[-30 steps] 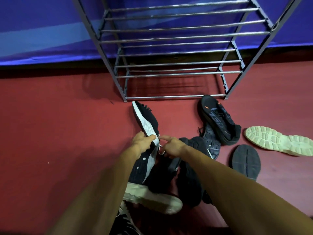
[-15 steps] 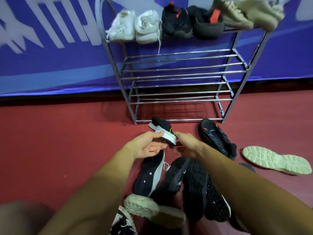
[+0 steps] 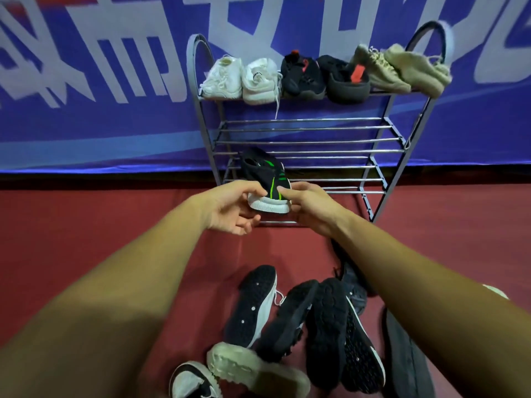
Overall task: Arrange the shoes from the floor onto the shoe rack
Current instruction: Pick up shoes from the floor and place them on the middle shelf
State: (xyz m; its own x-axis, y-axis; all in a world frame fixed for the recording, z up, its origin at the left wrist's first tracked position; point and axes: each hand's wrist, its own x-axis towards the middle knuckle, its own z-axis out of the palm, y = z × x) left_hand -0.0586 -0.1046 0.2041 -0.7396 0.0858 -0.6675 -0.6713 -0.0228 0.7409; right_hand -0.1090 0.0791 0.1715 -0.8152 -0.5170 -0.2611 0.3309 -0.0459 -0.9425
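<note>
The shoe (image 3: 265, 179), black with green stripes and a white sole, is held in both hands in front of the left part of the rack (image 3: 301, 142), level with its lower shelves. Its heel faces the person and its toe points in toward the rails. Whether the toe already rests on a rail or is clear of it is hard to tell from this angle.

The left hand (image 3: 230, 208) grips the heel from the left, thumb on the upper and fingers curled beneath the sole. The right hand (image 3: 311, 206) pinches the right side of the heel between thumb and fingers.

On the rack's top shelf stand three pairs in a row: a white pair (image 3: 244, 79) at the left, a black pair (image 3: 321, 77) with red marks in the middle, and a beige pair (image 3: 399, 68) at the right.

Nearer the person, between the forearms, a pile (image 3: 327, 331) of mostly dark shoes lies on the red floor (image 3: 86, 231), several with soles up. A blue banner (image 3: 86, 133) with white lettering hangs behind the rack.
</note>
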